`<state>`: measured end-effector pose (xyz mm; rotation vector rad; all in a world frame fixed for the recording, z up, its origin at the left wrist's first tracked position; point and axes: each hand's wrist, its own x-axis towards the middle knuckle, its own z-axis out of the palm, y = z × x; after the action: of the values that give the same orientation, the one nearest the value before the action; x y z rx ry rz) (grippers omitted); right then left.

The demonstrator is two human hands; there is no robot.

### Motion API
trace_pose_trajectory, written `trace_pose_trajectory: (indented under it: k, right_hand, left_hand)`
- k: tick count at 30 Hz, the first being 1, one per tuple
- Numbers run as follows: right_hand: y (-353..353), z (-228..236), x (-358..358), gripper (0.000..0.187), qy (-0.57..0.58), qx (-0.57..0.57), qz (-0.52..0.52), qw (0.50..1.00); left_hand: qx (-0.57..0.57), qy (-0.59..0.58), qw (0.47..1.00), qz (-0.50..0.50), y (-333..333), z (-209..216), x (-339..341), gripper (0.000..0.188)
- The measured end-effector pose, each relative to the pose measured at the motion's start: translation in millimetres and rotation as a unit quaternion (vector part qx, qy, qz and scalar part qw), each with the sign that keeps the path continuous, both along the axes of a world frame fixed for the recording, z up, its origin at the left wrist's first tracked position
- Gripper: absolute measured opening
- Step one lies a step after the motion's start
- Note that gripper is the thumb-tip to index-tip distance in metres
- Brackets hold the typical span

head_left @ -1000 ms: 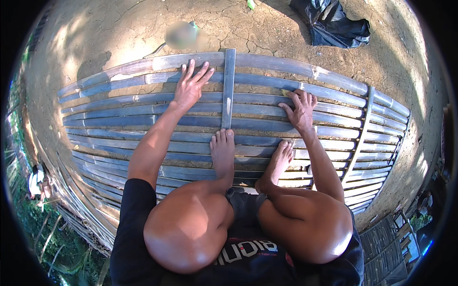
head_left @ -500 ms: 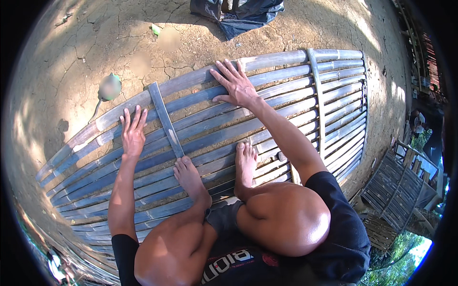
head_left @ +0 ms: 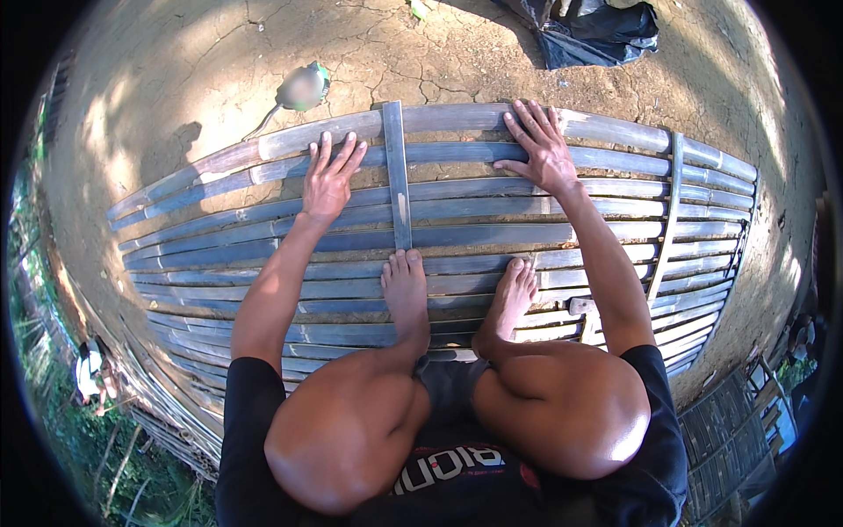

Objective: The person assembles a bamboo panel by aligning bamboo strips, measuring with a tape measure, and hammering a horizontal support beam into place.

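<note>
Long split-bamboo slats (head_left: 492, 233) lie side by side on the ground beneath me, with narrow gaps between them. My left hand (head_left: 330, 183) rests on the upper slats, fingers spread, left of a flat bamboo crosspiece (head_left: 398, 180). My right hand (head_left: 546, 156) lies palm down to the right of that crosspiece, its fingertips on the outermost slat. Neither hand holds anything. A second crosspiece (head_left: 666, 220) runs over the slats farther right. My bare feet (head_left: 406, 285) stand on the slats between my arms.
Black plastic sheeting (head_left: 606, 35) lies on the cracked earth at the far right. A round blurred object with a green edge and a thin tail (head_left: 303, 88) sits beyond the slats at left. Something small and grey (head_left: 580, 306) lies by my right foot. A woven bamboo panel (head_left: 729, 439) stands lower right.
The view has turned, so the slats now run more level and the crosspieces and sheeting appear farther right. Both hands stay spread on the slats.
</note>
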<state>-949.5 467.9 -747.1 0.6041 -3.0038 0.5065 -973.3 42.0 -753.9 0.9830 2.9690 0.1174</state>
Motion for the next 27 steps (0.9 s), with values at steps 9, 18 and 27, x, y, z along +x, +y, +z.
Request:
trace_pose_trajectory:
  k: [9, 18, 27]
  right_hand:
    - [4, -1, 2, 0.089, 0.003, -0.008, -0.006, 1.000]
    - [2, -5, 3, 0.085, 0.009, 0.007, -0.015, 1.000]
    - [-2, 1, 4, 0.088, -0.024, 0.004, -0.027, 0.999]
  left_hand:
    - [0.017, -0.052, 0.998, 0.026, 16, 25, -4, 0.072]
    - [0.003, -0.087, 0.996, 0.014, 16, 15, -25, 0.090]
    - [0.079, -0.205, 0.954, 0.204, 30, 28, -41, 0.119]
